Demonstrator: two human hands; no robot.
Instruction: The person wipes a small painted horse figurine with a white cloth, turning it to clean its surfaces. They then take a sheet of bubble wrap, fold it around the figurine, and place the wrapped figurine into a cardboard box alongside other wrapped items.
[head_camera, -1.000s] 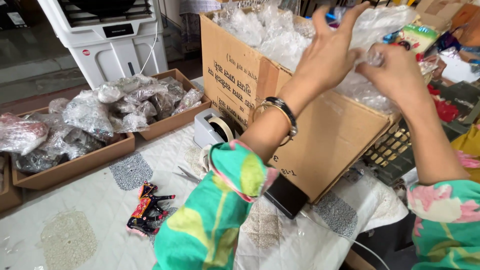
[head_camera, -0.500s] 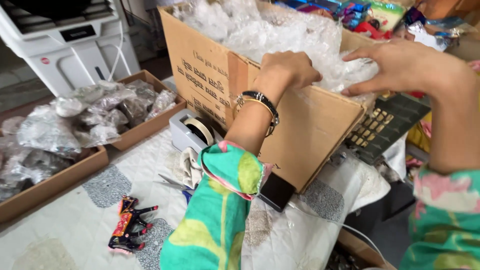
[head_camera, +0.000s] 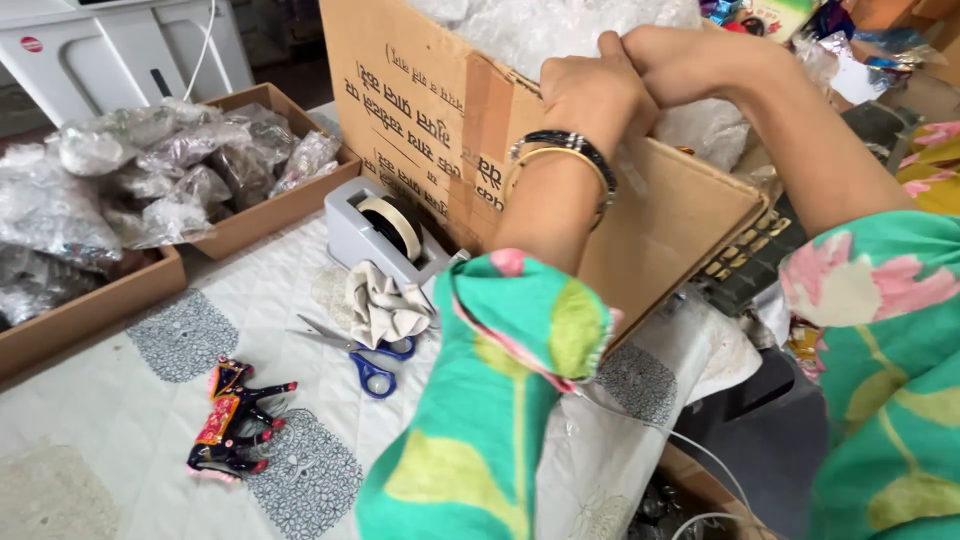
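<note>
A large cardboard box (head_camera: 440, 130) stands tilted on the table, filled with clear plastic packets (head_camera: 560, 35). Both my hands are at its top rim, pressed close together. My left hand (head_camera: 590, 95), with dark and gold bangles on the wrist, is closed just above the box's edge. My right hand (head_camera: 685, 60) is closed beside it and touches it. They pinch a clear plastic packet (head_camera: 700, 120) that hangs just inside the rim, mostly hidden by the fingers.
On the white quilted cloth (head_camera: 120, 400) lie a grey tape dispenser (head_camera: 375, 235), a crumpled cloth (head_camera: 385, 305), blue-handled scissors (head_camera: 365, 360) and a small dark toy horse (head_camera: 235, 415). Shallow cardboard trays (head_camera: 285, 200) of bagged items sit at the left. A white appliance (head_camera: 120, 50) stands behind.
My hands came down from over the packets and drew together at the box's rim. The right hand closed. The view moved nearer and lower over the table.
</note>
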